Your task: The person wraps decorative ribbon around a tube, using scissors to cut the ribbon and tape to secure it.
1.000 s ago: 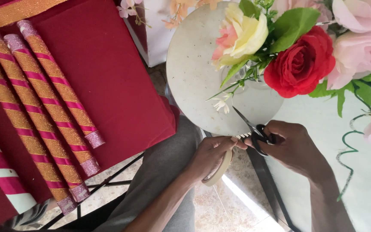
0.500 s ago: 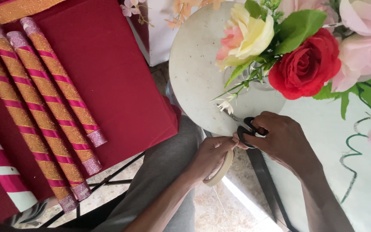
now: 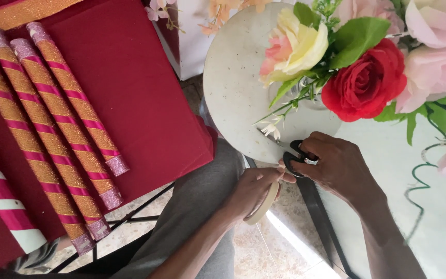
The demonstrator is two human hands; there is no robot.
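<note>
Lowered since before, right hand grips half-hidden scissors; left hand pinches tape roll.

No packages, labels, signs or screens anywhere in view, from upper left of the frame to lower right.

Glittery wrapped sticks, matt red cloth

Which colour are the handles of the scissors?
Black; the scissors in the right hand show best in the head view.
</note>
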